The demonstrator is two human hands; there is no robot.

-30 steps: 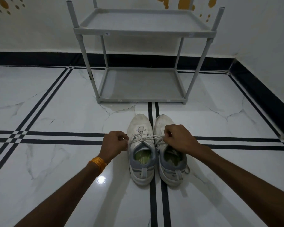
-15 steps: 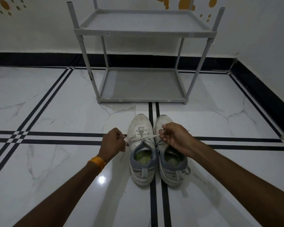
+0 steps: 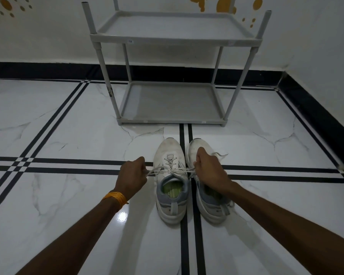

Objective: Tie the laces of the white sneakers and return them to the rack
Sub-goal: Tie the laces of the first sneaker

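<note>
The two white sneakers stand side by side on the floor just in front of the grey rack, whose shelves hold nothing. The left hand and the right hand are each closed on one end of the left sneaker's lace, drawing it taut across the tongue. The task looks early: this knot is unfinished, the right sneaker appears untied, and both must yet go onto the rack.

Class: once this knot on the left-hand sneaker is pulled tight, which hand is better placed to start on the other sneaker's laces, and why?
Right. The right hand already sits over the right white sneaker, whose loose lace trails beside it; the left hand is outside the left white sneaker.
</note>
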